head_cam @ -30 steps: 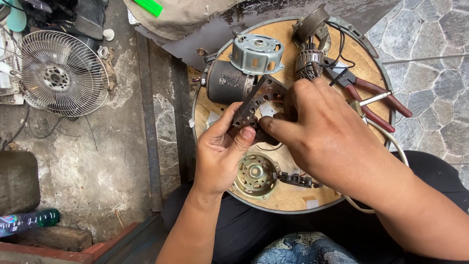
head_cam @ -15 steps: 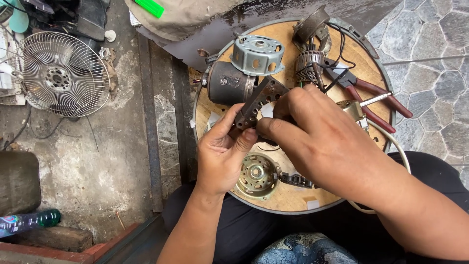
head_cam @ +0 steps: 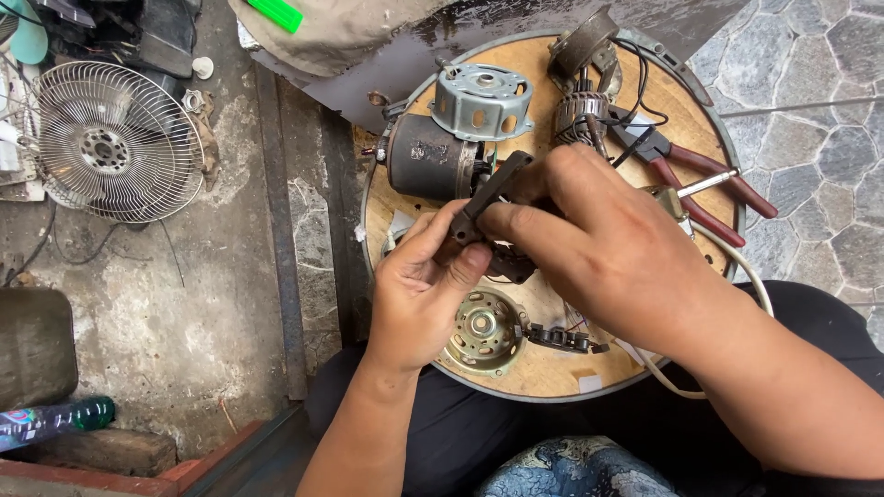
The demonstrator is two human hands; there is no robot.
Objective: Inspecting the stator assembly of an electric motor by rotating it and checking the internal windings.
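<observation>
While both hands meet over the middle of the round wooden board [head_cam: 543,368], a dark metal motor piece [head_cam: 493,196] sits pinched between them, tilted, its upper end pointing up and to the right. The left hand [head_cam: 419,294] comes from below, thumb and forefinger closed on the lower end of the piece. The right hand [head_cam: 608,248] reaches in from the right, fingers curled shut over the upper part, hiding much of it. The piece is held just above the board, not resting on it.

Directly beyond the hands lies a dark cylindrical motor body [head_cam: 425,168] on its side, and just behind that a grey metal motor housing [head_cam: 481,99]. A wound rotor [head_cam: 580,115] stands near the board's far edge. Red-handled pliers [head_cam: 709,179] lie to the right, beyond the right hand. Just below the left hand a round brass-coloured end cap [head_cam: 482,329] rests flat. On the concrete floor, well apart to the left, lies a wire fan guard [head_cam: 115,143]; a green bottle [head_cam: 55,419] lies near the lower left corner.
</observation>
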